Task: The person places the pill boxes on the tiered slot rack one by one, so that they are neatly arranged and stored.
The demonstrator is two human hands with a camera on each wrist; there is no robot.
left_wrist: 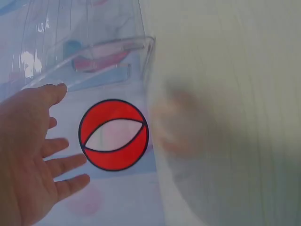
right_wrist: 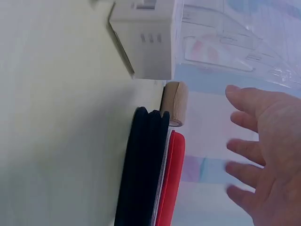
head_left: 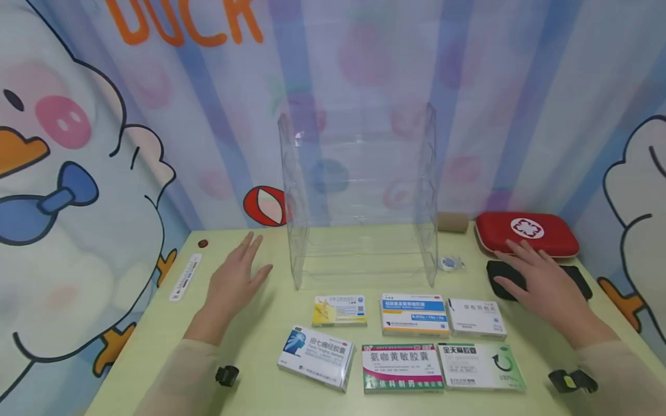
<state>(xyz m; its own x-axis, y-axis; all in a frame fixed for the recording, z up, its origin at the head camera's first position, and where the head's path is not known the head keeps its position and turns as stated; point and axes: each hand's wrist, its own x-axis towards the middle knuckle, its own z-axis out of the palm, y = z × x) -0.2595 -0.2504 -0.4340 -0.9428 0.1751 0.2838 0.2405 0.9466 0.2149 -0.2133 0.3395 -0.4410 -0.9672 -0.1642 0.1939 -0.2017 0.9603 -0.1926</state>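
My left hand [head_left: 231, 283] hovers over the left of the table, fingers spread, holding nothing. To its right stands a clear tiered plastic rack [head_left: 364, 266]. My right hand [head_left: 543, 289] is also spread and bare, overlapping a black pouch [head_left: 578, 280] and the front of a red zip case [head_left: 491, 231] with a white emblem in the head view. Between the hands, medicine boxes lie in two rows. The back row has a yellow-and-white box [head_left: 340, 312], a blue-and-orange one [head_left: 414, 315] and a white one [head_left: 476, 319]. In front are a blue-headed box [head_left: 317, 357], a green-and-magenta box [head_left: 403, 368] and a green-arrow box [head_left: 481, 367].
A tan bandage roll [head_left: 452, 222] lies behind the rack's right side, with a small clear packet [head_left: 450, 263] nearer. At the far left are a white labelled strip [head_left: 185, 277] and a small dark-red disc [head_left: 203, 244]. A printed curtain [head_left: 354, 75] hangs behind the table.
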